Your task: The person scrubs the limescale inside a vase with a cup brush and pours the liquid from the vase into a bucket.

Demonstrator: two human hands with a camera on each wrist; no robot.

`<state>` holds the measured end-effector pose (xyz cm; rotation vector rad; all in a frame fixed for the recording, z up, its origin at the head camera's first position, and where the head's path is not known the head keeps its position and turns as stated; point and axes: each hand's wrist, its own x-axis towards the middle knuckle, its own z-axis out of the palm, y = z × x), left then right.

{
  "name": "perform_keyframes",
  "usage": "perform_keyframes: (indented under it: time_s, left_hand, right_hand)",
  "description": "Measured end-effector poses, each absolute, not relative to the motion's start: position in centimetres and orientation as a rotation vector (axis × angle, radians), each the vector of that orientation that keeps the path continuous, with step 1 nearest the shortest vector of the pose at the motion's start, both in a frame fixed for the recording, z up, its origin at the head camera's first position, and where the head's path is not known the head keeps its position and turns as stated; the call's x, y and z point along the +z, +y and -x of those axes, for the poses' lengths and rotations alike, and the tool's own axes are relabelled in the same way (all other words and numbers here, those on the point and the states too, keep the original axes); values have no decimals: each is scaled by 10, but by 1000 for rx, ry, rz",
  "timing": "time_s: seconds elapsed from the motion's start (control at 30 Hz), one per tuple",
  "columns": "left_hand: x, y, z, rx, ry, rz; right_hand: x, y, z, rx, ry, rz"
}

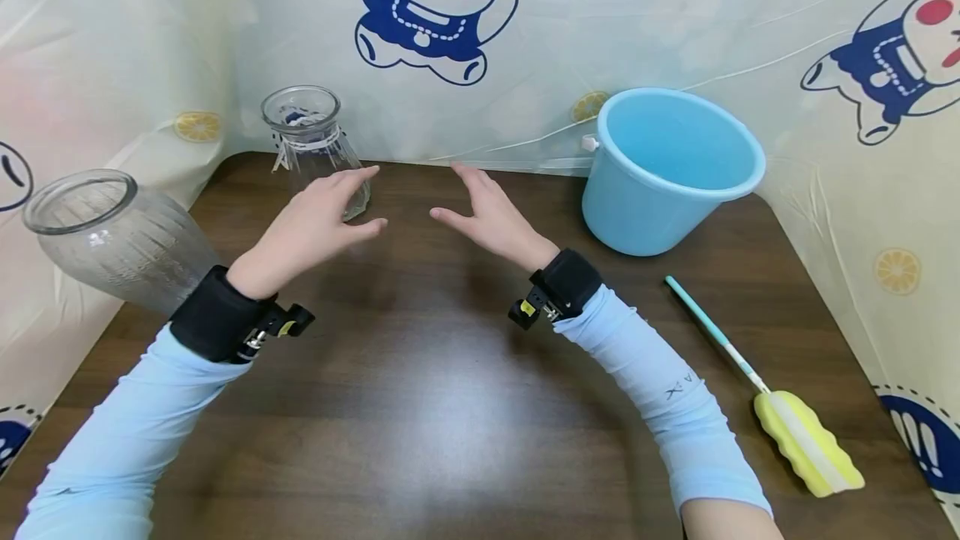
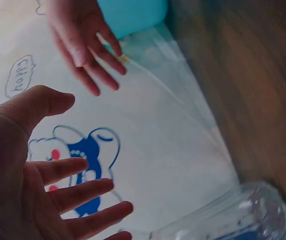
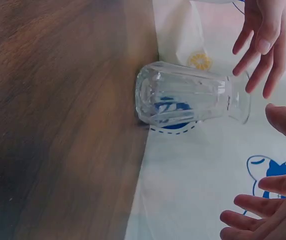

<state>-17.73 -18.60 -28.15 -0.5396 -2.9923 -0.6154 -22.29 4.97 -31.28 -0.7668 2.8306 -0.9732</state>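
Note:
The left hand [image 1: 306, 222] is held above the table, fingers extended and thumb apart, in front of a clear glass vase [image 1: 318, 148] with a cord round its neck. In the head view it overlaps part of that vase; no grip on it shows. The right hand [image 1: 498, 219] hovers to the right, fingers spread and empty, palm facing the left one. In the left wrist view the vase [image 2: 253, 215] lies at the bottom right, apart from the left hand [image 2: 48, 175]. The right wrist view has the vase [image 3: 183, 95] between the table and both hands.
A larger ribbed glass vase [image 1: 142, 248] stands at the left, beside the left wrist. At the back right is a light blue bucket [image 1: 645, 215]. A yellow sponge brush [image 1: 806, 440] with a blue and white handle lies on the table's right side. Patterned sheeting [image 1: 525, 48] hangs behind.

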Motion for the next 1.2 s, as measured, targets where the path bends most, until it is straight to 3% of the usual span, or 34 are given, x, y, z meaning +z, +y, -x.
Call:
perform_keyframes:
  time_s: [0.7,1.2]
  left_hand:
    - [-208,-256,139,-733,-2921,285]
    - [-210,-299,118,-870,-2687,-55]
  right_hand:
    - [-273,4,220,-819,2802,989]
    - [-260,-38,220,-1115,2691,1139]
